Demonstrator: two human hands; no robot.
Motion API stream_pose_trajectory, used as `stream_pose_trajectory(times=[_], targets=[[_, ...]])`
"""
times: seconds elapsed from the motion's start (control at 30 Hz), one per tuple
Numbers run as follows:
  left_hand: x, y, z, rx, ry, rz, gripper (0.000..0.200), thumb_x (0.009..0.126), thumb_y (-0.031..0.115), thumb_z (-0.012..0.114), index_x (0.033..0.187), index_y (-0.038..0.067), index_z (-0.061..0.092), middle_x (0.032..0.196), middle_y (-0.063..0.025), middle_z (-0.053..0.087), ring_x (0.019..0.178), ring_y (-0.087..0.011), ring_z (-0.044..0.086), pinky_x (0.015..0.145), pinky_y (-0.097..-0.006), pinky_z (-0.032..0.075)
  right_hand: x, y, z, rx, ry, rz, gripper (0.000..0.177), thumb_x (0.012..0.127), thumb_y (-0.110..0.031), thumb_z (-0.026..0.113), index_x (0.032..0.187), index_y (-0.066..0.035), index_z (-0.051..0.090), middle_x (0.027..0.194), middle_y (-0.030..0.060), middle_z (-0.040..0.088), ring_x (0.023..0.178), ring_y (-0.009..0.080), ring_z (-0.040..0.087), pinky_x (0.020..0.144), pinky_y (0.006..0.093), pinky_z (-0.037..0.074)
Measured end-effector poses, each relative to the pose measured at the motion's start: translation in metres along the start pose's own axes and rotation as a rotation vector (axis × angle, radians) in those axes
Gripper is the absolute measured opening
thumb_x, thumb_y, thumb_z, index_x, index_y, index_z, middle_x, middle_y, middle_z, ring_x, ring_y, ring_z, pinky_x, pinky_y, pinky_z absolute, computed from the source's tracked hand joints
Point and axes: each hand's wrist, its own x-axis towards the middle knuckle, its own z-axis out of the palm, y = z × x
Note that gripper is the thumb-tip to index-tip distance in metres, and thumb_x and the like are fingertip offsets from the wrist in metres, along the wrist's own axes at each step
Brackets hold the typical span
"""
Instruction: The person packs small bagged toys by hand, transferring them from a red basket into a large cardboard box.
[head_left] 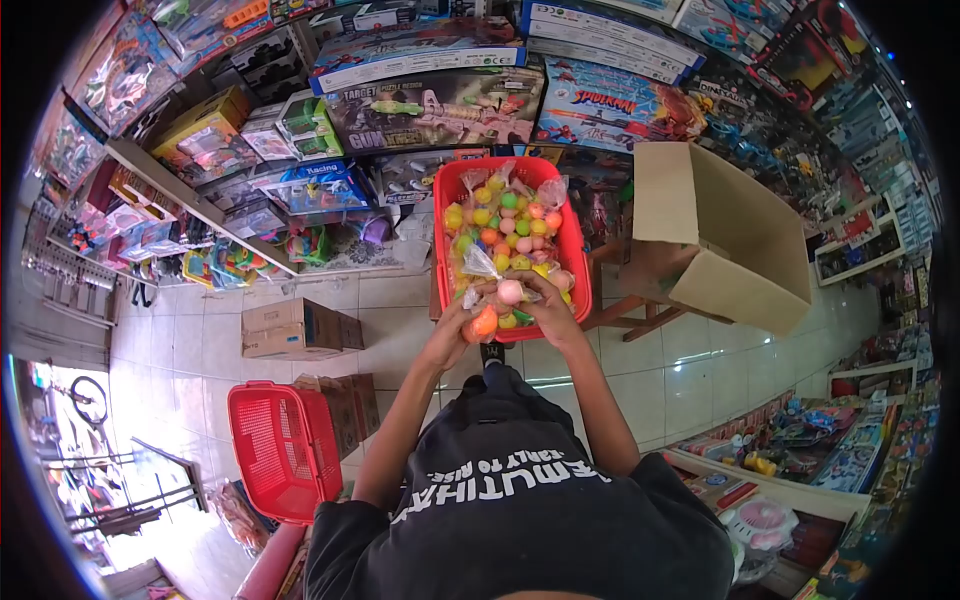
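Note:
Both hands are closed on a clear plastic bag of small colored balls [484, 322], held above the near part of a red basket. My left hand [452, 336] grips the bag from the left side, beside an orange ball. From the right, my right hand [549, 308] has its fingers bent over the bag's upper part, by a pink ball. The red basket [581, 240] holds several more clear bags of yellow, green, orange and pink balls [508, 215]. My fingertips are partly hidden behind the bag and balls.
An open cardboard box [745, 290] stands on a wooden stool [640, 318] to the right. Another red basket [285, 450] and a closed carton [300, 328] are at the left. Shelves ahead carry boxed toys, including a toy gun box [435, 110] and a Spiderman box [615, 105].

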Motion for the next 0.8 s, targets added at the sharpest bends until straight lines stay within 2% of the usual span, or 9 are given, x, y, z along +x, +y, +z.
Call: stream_pose_trajectory(times=[0.17,0.3,0.33,0.37,0.43,0.47,0.53,0.7,0.8], targets=[[-0.009,-0.008,0.004,-0.037,-0.040,-0.027,0.044,0.088,0.018,0.046,0.127,0.000,0.036,0.122,-0.0102,0.046,0.106,-0.0178,0.052,0.082,-0.0294,0.046,-0.027,-0.020,0.009,-0.279,0.012,-0.015,0.047,0.077,-0.006,0.063,0.122,-0.004,0.047,0.117,0.0049,0.051,0.109,0.0131,0.046,0.092,0.0270,0.038],[-0.001,-0.018,0.020,0.066,-0.011,-0.112,0.042,0.089,0.019,0.045,0.126,-0.001,0.039,0.120,-0.0097,0.048,0.104,-0.0170,0.052,0.076,-0.0283,0.048,-0.054,-0.045,0.004,-0.255,-0.075,-0.010,0.051,0.079,-0.011,0.062,0.126,-0.003,0.043,0.121,0.0055,0.049,0.112,0.0148,0.045,0.093,0.0272,0.037],[0.002,-0.020,0.026,0.087,-0.026,-0.121,0.041,0.090,0.019,0.045,0.125,-0.001,0.041,0.119,-0.0093,0.049,0.102,-0.0163,0.053,0.075,-0.0279,0.048,-0.061,-0.048,-0.002,-0.317,-0.055,0.008,0.049,0.081,-0.016,0.059,0.126,-0.003,0.043,0.116,0.0048,0.051,0.106,0.0130,0.048,0.081,0.0249,0.044],[0.005,-0.023,0.031,0.106,-0.039,-0.129,0.040,0.090,0.020,0.045,0.124,-0.001,0.042,0.118,-0.0089,0.049,0.100,-0.0156,0.053,0.074,-0.0276,0.048,-0.067,-0.050,-0.008,-0.320,-0.033,0.005,0.049,0.081,-0.016,0.059,0.126,-0.003,0.043,0.116,0.0048,0.051,0.106,0.0130,0.048,0.081,0.0249,0.044],[0.013,-0.033,0.038,0.144,-0.083,-0.134,0.040,0.090,0.020,0.045,0.124,0.000,0.043,0.117,-0.0087,0.050,0.098,-0.0150,0.053,0.073,-0.0273,0.048,-0.075,-0.052,-0.020,-0.208,-0.011,0.141,0.045,0.084,-0.021,0.057,0.123,-0.003,0.045,0.107,0.0032,0.054,0.092,0.0095,0.052,0.063,0.0217,0.046],[0.017,-0.036,0.043,0.179,-0.108,-0.126,0.039,0.090,0.019,0.045,0.124,0.000,0.043,0.116,-0.0084,0.051,0.096,-0.0143,0.054,0.073,-0.0270,0.048,-0.080,-0.055,-0.025,-0.208,0.004,0.135,0.045,0.084,-0.021,0.057,0.123,-0.003,0.045,0.107,0.0032,0.054,0.092,0.0095,0.052,0.063,0.0217,0.046],[0.024,-0.043,0.054,0.211,-0.126,-0.146,0.039,0.090,0.019,0.045,0.124,0.001,0.044,0.114,-0.0080,0.051,0.094,-0.0137,0.054,0.072,-0.0266,0.049,-0.090,-0.058,-0.034,-0.048,0.183,0.174,0.035,0.087,-0.025,0.054,0.115,-0.005,0.049,0.097,0.0021,0.055,0.080,0.0068,0.051,0.051,0.0193,0.042],[0.041,-0.067,0.083,0.252,-0.086,-0.236,0.038,0.089,0.019,0.046,0.124,0.002,0.045,0.107,-0.0063,0.054,0.090,-0.0121,0.055,0.068,-0.0252,0.048,-0.110,-0.057,-0.068,-0.182,0.217,0.163,0.025,0.089,-0.025,0.051,0.109,-0.010,0.049,0.098,0.0002,0.053,0.084,0.0071,0.051,0.057,0.0220,0.045],[0.059,-0.085,0.097,0.341,-0.196,-0.245,0.041,0.091,0.022,0.042,0.126,0.001,0.041,0.109,-0.0062,0.053,0.092,-0.0134,0.055,0.069,-0.0283,0.051,-0.126,-0.072,-0.084,-0.132,0.268,0.130,0.026,0.088,-0.022,0.052,0.111,-0.009,0.047,0.098,0.0007,0.053,0.085,0.0076,0.051,0.061,0.0234,0.046]])
